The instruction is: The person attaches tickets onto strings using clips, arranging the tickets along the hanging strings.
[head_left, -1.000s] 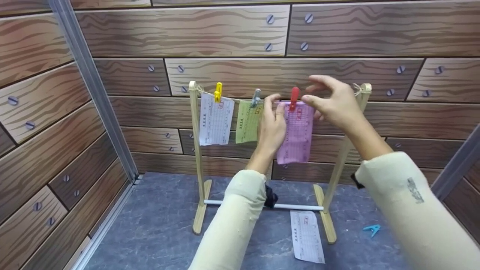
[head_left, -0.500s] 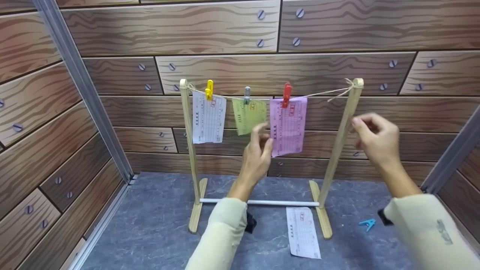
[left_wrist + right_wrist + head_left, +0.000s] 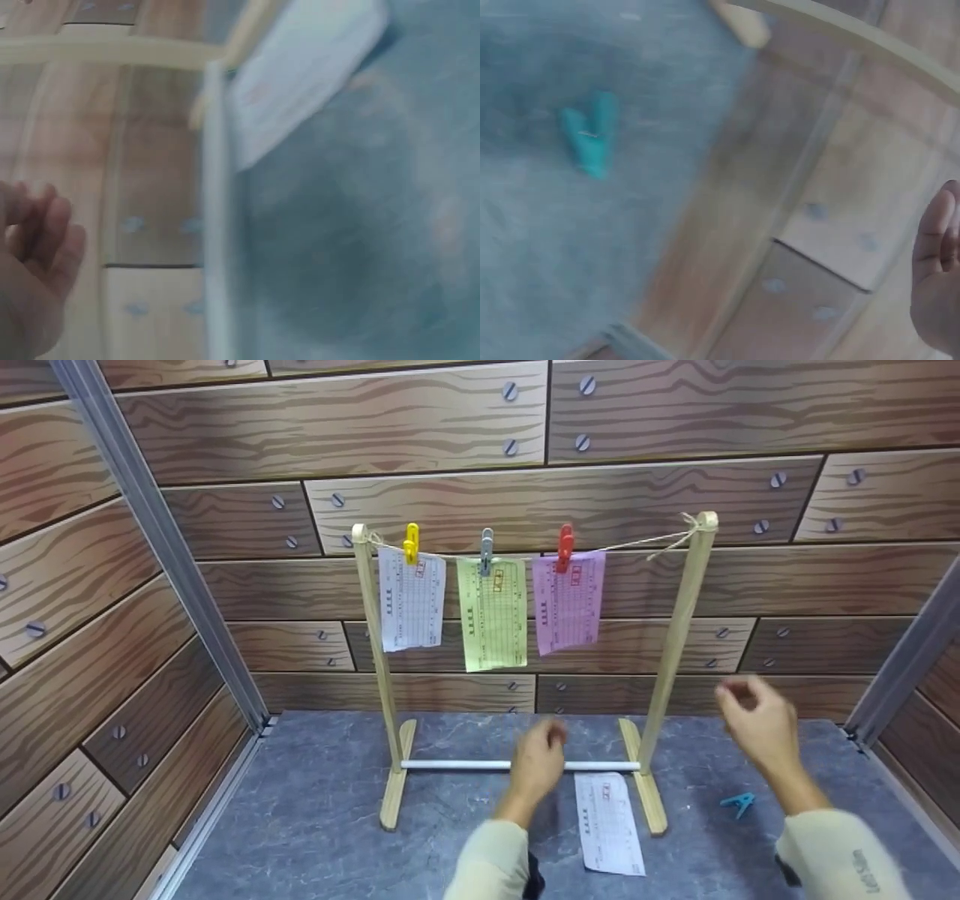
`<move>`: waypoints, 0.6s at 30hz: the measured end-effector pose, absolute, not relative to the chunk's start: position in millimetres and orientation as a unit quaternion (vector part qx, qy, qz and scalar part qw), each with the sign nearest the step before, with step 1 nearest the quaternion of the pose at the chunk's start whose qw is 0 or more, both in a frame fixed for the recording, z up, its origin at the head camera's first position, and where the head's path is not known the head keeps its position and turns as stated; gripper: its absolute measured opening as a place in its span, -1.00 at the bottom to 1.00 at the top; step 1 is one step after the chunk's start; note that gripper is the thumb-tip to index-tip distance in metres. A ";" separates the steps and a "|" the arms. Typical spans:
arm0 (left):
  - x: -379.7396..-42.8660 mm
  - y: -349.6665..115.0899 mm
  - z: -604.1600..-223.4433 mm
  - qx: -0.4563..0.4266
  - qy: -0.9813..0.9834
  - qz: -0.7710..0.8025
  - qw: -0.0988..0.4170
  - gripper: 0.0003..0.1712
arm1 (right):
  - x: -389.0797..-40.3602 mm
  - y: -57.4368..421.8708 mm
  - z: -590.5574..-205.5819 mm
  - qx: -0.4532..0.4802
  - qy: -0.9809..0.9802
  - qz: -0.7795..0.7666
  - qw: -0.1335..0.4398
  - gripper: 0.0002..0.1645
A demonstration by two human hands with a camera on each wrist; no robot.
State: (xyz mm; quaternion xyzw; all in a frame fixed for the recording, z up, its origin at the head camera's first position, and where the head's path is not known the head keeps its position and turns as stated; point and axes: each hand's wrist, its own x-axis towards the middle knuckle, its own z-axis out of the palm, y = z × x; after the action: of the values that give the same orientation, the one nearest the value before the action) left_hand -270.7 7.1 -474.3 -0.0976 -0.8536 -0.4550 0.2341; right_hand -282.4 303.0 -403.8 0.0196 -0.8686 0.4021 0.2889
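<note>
My left hand (image 3: 536, 761) hovers in front of the rack's white crossbar (image 3: 457, 765), fingers loosely curled and holding nothing. A loose white printed slip (image 3: 610, 825) lies on the table to its right. Farther right, my right hand (image 3: 761, 724) is in the air, loosely bent and without anything in it, above and beyond a blue clothespin (image 3: 739, 803). On the string (image 3: 645, 544) hang a white slip (image 3: 411, 607) under a yellow clothespin (image 3: 411, 544), a green slip (image 3: 495, 622) under a grey clothespin (image 3: 487, 551) and a pink slip (image 3: 570, 607) under a red clothespin (image 3: 565, 547).
The string is tied between two wooden posts, left (image 3: 375, 652) and right (image 3: 681, 645), which stand on wooden feet. Under them is a grey marbled tabletop (image 3: 322, 810). A wood-patterned wall (image 3: 697, 495) rises behind, with metal frame bars (image 3: 157, 510) at the corners.
Both hands have left the pink slip and its red clothespin. The left hand has dropped to the crossbar; the right has moved right and down. The green slip has swung.
</note>
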 end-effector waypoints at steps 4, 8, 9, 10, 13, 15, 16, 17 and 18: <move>-258.2 11.4 -512.3 -0.087 -0.897 -0.405 0.153 -0.86 | -274.8 315.4 -447.1 -0.049 -0.899 0.375 0.223 -0.50; -249.6 8.0 -539.7 -0.098 -0.912 -0.377 0.125 -0.75 | -265.2 331.7 -486.6 -0.123 -0.927 0.336 0.113 -0.20; -248.3 7.4 -543.5 -0.098 -0.913 -0.377 0.121 -0.73 | -263.1 335.6 -493.8 -0.135 -0.933 0.322 0.083 -0.10; -247.2 7.3 -545.9 -0.097 -0.913 -0.378 0.118 -0.73 | -261.3 339.2 -499.9 -0.144 -0.938 0.310 0.057 -0.01; -245.0 10.2 -550.3 -0.090 -0.912 -0.382 0.117 -0.74 | -259.0 347.8 -513.2 -0.158 -0.950 0.271 -0.005 0.25; -243.7 13.1 -553.0 -0.085 -0.916 -0.373 0.122 -0.75 | -259.6 348.7 -518.2 -0.166 -0.953 0.249 -0.039 0.36; -243.2 14.4 -554.4 -0.084 -0.917 -0.369 0.127 -0.76 | -260.4 348.9 -520.0 -0.168 -0.954 0.242 -0.051 0.39; -242.9 15.6 -555.7 -0.082 -0.918 -0.365 0.130 -0.77 | -261.2 348.7 -520.8 -0.169 -0.955 0.234 -0.064 0.39; -243.1 16.3 -556.6 -0.081 -0.918 -0.365 0.132 -0.78 | -261.7 348.3 -521.0 -0.167 -0.957 0.226 -0.072 0.36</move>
State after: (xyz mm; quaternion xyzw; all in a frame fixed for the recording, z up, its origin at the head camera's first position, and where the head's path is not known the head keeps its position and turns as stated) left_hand -243.1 16.3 -556.6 -0.0810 -0.9181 -0.3648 0.1320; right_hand -261.7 348.3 -521.0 -0.1673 -0.9568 0.2265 -0.0722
